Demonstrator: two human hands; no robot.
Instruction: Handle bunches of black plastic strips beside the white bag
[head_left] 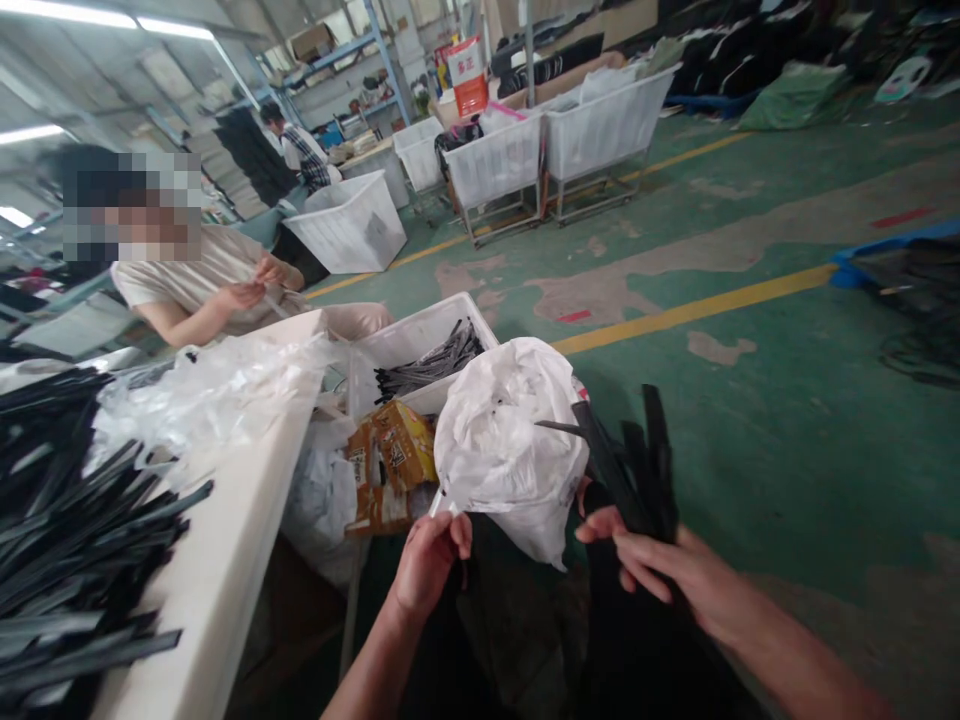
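Note:
My left hand (429,562) pinches the lower edge of a white plastic bag (504,440) that bulges upward in front of me. Beside the bag's right side, my right hand (660,570) grips a bundle of black strips (634,465) that fan upward. One thin black strip pokes across the bag near its right edge. Below both hands lies dark material, which I cannot make out clearly.
A white table (225,560) at left carries a pile of black strips (67,540) and clear plastic (210,385). A white bin (397,345) of dark strips stands behind the bag, orange packaging (390,460) beside it. A seated person (195,290) works at left. White carts (600,130) stand on the green floor.

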